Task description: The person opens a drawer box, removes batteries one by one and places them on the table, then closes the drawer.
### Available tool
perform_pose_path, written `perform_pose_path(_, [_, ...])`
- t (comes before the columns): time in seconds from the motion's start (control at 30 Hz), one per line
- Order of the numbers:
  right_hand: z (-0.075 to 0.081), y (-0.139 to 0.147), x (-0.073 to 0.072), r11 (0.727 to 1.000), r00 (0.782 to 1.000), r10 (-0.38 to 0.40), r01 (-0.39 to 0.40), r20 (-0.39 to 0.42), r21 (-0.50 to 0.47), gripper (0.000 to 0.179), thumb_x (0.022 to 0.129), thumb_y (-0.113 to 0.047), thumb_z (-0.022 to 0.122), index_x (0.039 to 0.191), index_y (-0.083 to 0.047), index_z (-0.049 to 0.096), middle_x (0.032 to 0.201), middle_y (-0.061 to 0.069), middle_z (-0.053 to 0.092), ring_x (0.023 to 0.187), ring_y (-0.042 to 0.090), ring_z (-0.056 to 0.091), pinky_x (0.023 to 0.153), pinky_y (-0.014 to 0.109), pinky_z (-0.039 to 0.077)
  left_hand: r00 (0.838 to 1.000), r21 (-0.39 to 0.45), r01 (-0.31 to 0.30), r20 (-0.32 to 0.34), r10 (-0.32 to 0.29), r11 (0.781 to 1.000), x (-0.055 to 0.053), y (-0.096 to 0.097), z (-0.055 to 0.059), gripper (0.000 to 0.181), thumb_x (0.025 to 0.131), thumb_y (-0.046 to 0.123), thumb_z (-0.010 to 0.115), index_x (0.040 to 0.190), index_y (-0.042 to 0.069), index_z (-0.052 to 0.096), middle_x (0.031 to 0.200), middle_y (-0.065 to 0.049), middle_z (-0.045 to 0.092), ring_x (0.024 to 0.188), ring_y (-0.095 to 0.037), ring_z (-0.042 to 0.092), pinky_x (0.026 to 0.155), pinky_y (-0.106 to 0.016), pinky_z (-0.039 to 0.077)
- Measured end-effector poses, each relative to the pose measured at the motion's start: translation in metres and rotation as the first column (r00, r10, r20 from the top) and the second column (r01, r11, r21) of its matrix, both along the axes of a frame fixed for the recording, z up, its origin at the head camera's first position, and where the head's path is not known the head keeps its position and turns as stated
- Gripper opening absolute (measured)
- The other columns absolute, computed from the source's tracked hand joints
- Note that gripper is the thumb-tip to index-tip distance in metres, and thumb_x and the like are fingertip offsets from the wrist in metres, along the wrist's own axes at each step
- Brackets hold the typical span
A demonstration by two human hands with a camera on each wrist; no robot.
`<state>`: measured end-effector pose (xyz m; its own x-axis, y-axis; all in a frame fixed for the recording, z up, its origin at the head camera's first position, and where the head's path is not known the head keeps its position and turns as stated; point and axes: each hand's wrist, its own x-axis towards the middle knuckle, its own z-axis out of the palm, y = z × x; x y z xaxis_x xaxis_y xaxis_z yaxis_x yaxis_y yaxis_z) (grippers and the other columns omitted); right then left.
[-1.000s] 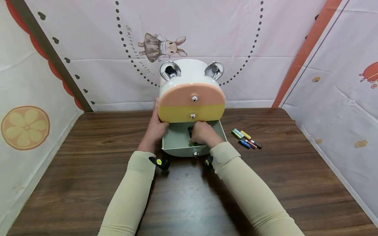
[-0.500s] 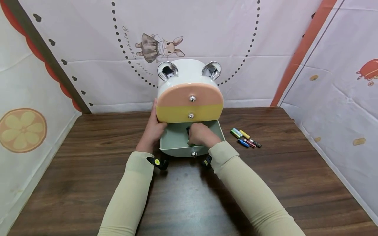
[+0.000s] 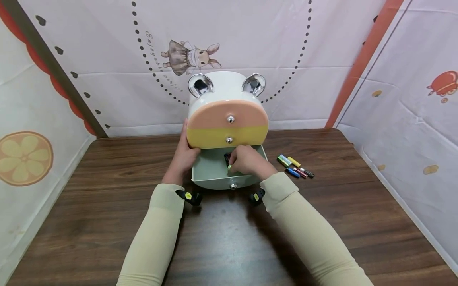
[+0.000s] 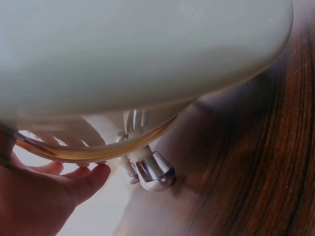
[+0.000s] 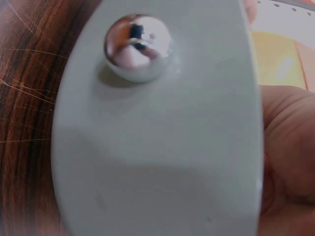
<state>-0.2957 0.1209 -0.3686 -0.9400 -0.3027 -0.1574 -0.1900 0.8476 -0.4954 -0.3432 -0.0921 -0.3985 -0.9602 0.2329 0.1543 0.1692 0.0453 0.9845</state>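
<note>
A small frog-faced drawer cabinet (image 3: 228,124) stands at the back of the table with its green bottom drawer (image 3: 209,169) pulled out. My left hand (image 3: 182,157) holds the cabinet's left side, thumb at the front edge below the yellow drawer and fingers along the side. Inside the open drawer my right hand (image 3: 248,161) pinches a small light green cylinder (image 3: 229,167), battery-like in shape and mostly hidden by the fingers. Just behind it lie dark small cylinders (image 3: 227,157). In the right wrist view the drawer front (image 5: 162,147) covers most of that hand.
Several small coloured cylinders (image 3: 294,162), like batteries, lie on the wooden table (image 3: 340,206) right of the cabinet. A shiny round knob (image 3: 233,186) sticks out of the drawer front. Printed cloth (image 3: 286,47) hangs behind and at both sides.
My right hand's fingers have shifted in the drawer, its wrist moving slightly right, and the light green cylinder's end shows again. My left hand keeps its hold. The head view has turned slightly.
</note>
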Motion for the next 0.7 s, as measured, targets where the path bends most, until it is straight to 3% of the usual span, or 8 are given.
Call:
perform_pose_path(0.13, [0.006, 0.006, 0.004, 1.0, 1.0, -0.012, 0.012, -0.019, -0.017, 0.004, 0.078, -0.01, 0.072, 0.08, -0.014, 0.073, 0.082, -0.003, 0.068, 0.074, 0.016, 0.054, 0.066, 0.028, 0.044, 1.0, 0.0, 0.001, -0.007, -0.001, 1.0, 0.0, 0.0, 0.0, 0.106, 0.077, -0.022, 0.042, 0.157, 0.031, -0.004, 0.164, 0.002, 0.002, 0.145, -0.018, 0.012, 0.115, -0.044, 0.018])
perform_pose_path(0.4, [0.018, 0.02, 0.016, 0.998, 0.999, -0.021, 0.02, -0.028, -0.058, 0.02, 0.079, -0.009, 0.067, 0.096, -0.009, 0.077, 0.09, -0.001, 0.072, 0.077, 0.015, 0.057, 0.071, 0.03, 0.047, 1.0, 0.0, 0.003, -0.002, -0.003, 1.0, 0.0, 0.0, -0.001, 0.107, 0.077, -0.021, 0.041, 0.156, 0.033, -0.005, 0.164, 0.002, 0.001, 0.145, -0.018, 0.012, 0.115, -0.044, 0.019])
perform_pose_path(0.53, [0.023, 0.028, 0.021, 0.998, 0.998, -0.033, 0.03, -0.052, -0.057, 0.022, 0.079, -0.011, 0.066, 0.098, -0.01, 0.077, 0.093, -0.001, 0.073, 0.085, 0.014, 0.062, 0.077, 0.032, 0.05, 1.0, -0.002, 0.001, -0.003, -0.001, 1.0, 0.002, 0.0, 0.001, 0.106, 0.077, -0.021, 0.042, 0.156, 0.032, -0.004, 0.164, 0.002, 0.0, 0.146, -0.018, 0.01, 0.116, -0.045, 0.017])
perform_pose_path(0.7, [0.027, 0.038, 0.027, 0.995, 0.997, -0.063, 0.059, -0.05, -0.079, 0.02, 0.078, -0.014, 0.068, 0.096, -0.013, 0.076, 0.09, -0.002, 0.073, 0.085, 0.013, 0.064, 0.074, 0.031, 0.051, 1.0, -0.015, 0.001, 0.001, -0.001, 1.0, 0.001, -0.001, 0.0, 0.106, 0.077, -0.02, 0.042, 0.156, 0.033, -0.005, 0.164, 0.003, -0.001, 0.146, -0.017, 0.01, 0.116, -0.044, 0.018])
